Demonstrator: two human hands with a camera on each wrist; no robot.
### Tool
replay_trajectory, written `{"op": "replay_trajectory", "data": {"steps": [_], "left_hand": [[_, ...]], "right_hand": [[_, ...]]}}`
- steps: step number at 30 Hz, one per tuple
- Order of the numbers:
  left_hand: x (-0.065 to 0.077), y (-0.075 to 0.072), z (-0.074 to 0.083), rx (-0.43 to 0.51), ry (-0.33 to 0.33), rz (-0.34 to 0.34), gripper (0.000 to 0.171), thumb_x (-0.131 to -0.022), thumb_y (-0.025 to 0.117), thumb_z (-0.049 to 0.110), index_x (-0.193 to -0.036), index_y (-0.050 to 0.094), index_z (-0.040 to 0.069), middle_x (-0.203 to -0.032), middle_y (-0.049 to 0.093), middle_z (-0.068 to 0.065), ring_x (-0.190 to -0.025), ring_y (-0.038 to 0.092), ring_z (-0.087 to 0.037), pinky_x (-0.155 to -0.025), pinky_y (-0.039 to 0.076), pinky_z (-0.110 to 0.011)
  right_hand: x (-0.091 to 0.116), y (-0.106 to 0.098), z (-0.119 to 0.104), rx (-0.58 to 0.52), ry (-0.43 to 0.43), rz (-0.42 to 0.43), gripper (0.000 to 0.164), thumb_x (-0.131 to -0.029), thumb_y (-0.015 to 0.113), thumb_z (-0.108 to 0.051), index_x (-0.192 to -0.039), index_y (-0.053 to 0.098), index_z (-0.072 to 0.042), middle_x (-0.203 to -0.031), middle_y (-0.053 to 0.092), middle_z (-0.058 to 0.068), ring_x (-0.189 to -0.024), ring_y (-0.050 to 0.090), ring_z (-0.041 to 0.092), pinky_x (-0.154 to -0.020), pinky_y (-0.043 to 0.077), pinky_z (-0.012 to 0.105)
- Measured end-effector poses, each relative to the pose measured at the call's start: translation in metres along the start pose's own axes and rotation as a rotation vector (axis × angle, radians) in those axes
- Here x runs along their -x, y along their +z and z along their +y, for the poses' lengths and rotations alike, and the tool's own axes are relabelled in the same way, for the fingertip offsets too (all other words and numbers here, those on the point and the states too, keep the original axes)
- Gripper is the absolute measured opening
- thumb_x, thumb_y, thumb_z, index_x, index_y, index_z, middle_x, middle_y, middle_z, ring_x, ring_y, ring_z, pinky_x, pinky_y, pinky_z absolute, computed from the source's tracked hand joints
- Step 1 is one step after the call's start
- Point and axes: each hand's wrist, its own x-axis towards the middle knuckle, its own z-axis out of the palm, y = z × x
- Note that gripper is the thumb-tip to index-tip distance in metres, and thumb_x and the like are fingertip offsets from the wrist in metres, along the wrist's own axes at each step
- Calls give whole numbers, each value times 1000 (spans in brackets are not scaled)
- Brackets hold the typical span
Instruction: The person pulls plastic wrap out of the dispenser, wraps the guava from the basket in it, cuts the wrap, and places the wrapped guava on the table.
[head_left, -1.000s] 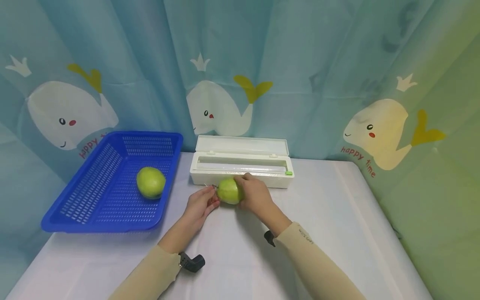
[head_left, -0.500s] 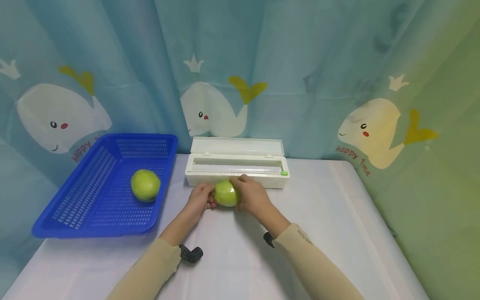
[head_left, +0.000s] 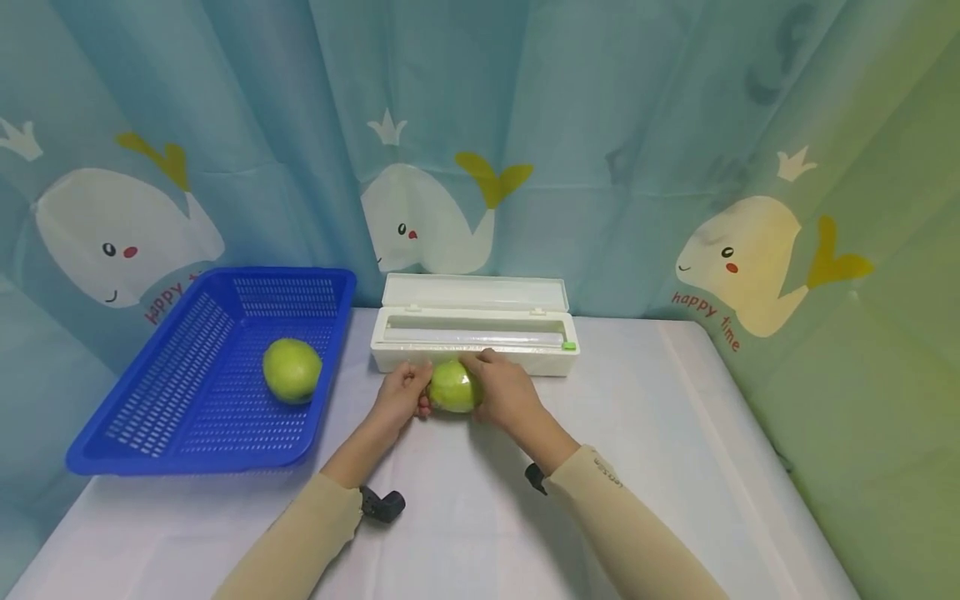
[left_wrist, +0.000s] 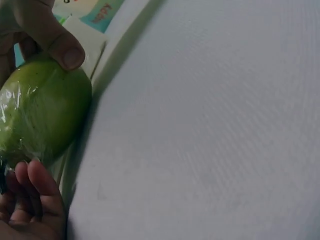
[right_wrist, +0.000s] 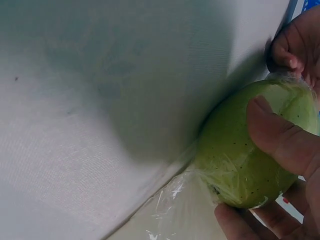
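Right hand (head_left: 510,393) and left hand (head_left: 397,395) hold one green fruit (head_left: 452,387) between them — the right grasping its body with thumb and fingers, the left's curled fingers gripping the opposite end, wrapped in clear film (right_wrist: 287,79). Just beyond both hands stands a white dispenser (head_left: 543,364), its lid (head_left: 474,293) raised; left of the left hand, a blue basket (head_left: 210,417) holds a second green fruit (head_left: 292,371).

Speckled green fruit (head_left: 453,387) among blue and white
Clear, glossy film (right_wrist: 175,205) covers its yellow-green skin; the second green fruit (head_left: 292,371) sits by the right edge of the royal-blue basket (head_left: 213,408); at the white table's (head_left: 660,450) far edge, the white box (head_left: 480,315) has a bright-green tab (head_left: 569,346); white, yellow-tailed whales (head_left: 442,237) pattern the teal curtain (head_left: 585,108).
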Motion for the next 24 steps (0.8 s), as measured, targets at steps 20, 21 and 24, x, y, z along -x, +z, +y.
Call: {"op": "replay_trajectory", "data": {"steps": [20,21,24], "left_hand": [[0,5,-4,23,118,56,22,-107,46,20,-121,50,4,-82,54,-3,-62,49,-13,-55,46,-22],[1,5,-4,-79,151,55,24,-108,44,24,-121,51,5,-83,55,-4,-65,51,-14,-58,48,-24],[9,2,1,-471,265,83,37,-108,38,39,-123,56,10,-96,61,-10,-82,61,-24,-69,53,-37]], "right_hand": [[0,1,-7,64,7,13,90,-59,97,-17,-139,57,-15,-136,60,8,-117,61,29,-95,54,41],[0,1,-7,80,7,16,90,-58,97,-18,-139,57,-15,-135,60,7,-118,61,29,-95,54,41],[0,1,-6,145,-9,35,88,-58,97,-24,-137,59,-16,-133,63,5,-115,59,28,-95,52,38]]}}
